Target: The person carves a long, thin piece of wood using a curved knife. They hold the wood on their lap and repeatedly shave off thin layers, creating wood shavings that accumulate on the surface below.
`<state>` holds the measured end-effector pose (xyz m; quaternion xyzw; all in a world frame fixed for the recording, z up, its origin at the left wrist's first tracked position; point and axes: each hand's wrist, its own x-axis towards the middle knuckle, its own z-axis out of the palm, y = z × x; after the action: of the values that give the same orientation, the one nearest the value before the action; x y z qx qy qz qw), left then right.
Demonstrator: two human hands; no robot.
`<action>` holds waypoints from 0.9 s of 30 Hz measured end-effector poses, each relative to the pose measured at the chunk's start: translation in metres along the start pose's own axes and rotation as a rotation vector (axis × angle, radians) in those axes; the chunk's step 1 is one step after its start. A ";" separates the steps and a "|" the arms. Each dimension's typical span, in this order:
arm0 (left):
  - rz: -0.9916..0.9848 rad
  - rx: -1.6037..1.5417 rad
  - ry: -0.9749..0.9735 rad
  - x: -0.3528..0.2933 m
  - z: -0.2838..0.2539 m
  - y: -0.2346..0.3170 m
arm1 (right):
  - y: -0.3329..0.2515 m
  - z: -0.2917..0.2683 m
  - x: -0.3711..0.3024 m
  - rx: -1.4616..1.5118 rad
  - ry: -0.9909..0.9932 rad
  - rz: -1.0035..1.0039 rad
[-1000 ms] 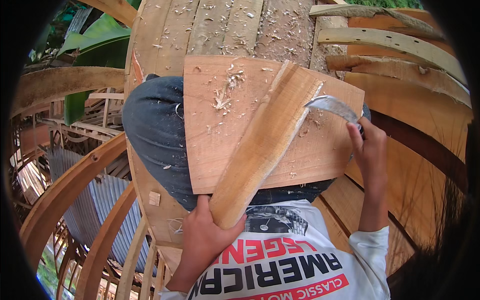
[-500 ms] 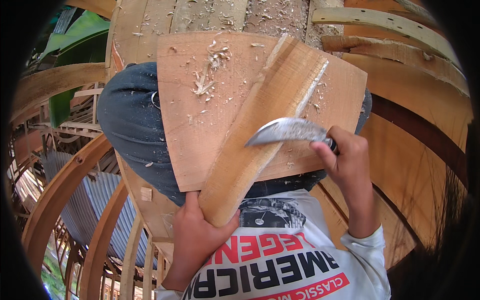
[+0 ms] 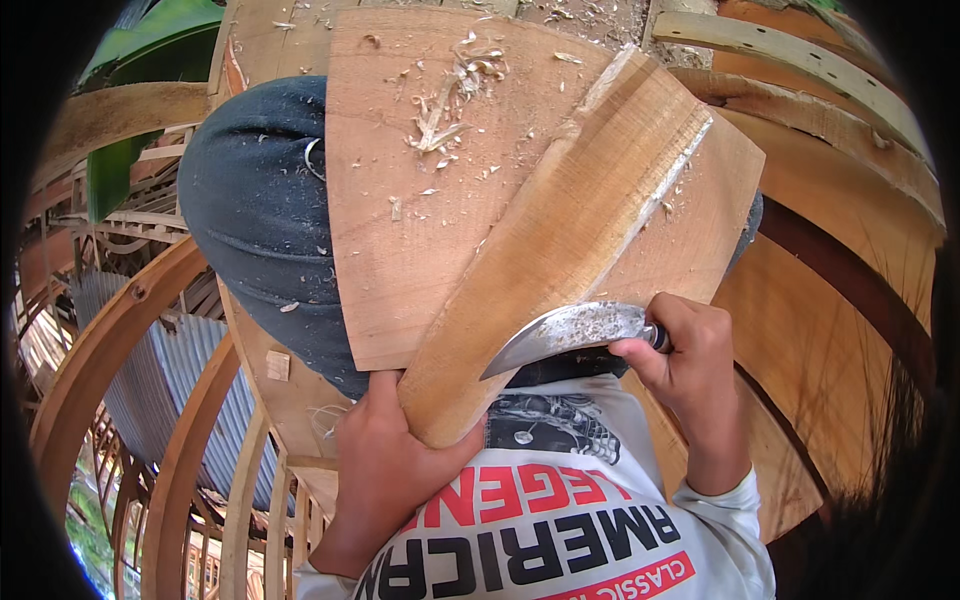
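Across my lap lies a broad, flat wooden board (image 3: 395, 270). On it, slanting from upper right to lower left, rests a long wooden plank (image 3: 570, 220) with a pale, rough right edge. My left hand (image 3: 405, 450) is closed around the plank's near end, thumb on its right side; some of its fingers are hidden beneath. In my right hand (image 3: 690, 350) is the dark handle of a curved knife (image 3: 575, 330). Its wide blade, flecked with wood bits, lies over the plank's right edge near the lower end, tip pointing left.
Curled wood shavings (image 3: 450, 95) are scattered on the board's upper left. Curved wooden ribs (image 3: 120, 340) rise at the left, with corrugated metal sheet (image 3: 190, 390) beyond them. Planking (image 3: 830, 330) curves along the right. A small wood block (image 3: 278, 365) lies left of my leg.
The knife has moved down along the plank's edge toward me, from about the middle to near the held end. The view has shifted slightly; my left hand keeps its hold.
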<state>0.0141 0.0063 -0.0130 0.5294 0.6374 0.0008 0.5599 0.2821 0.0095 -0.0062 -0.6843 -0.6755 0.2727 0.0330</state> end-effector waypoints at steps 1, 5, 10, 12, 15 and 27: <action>0.002 -0.002 0.005 0.000 0.001 0.001 | -0.001 -0.001 0.000 -0.018 -0.018 0.006; -0.018 -0.022 0.001 0.000 0.002 0.005 | 0.001 -0.003 0.001 -0.095 0.001 0.004; -0.007 0.020 0.018 -0.002 0.005 0.002 | 0.004 -0.007 0.006 -0.176 0.037 -0.027; 0.006 0.039 0.021 -0.003 0.005 0.001 | 0.008 -0.008 0.009 -0.215 0.037 -0.043; 0.021 0.045 0.027 -0.002 0.003 0.001 | 0.012 -0.008 0.014 -0.228 0.074 -0.091; -0.048 0.084 -0.101 -0.006 -0.006 -0.005 | 0.089 -0.075 0.032 -0.121 0.491 0.375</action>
<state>0.0060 0.0039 -0.0097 0.5362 0.6203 -0.0662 0.5686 0.3924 0.0564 0.0104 -0.8431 -0.5243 0.0600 0.1034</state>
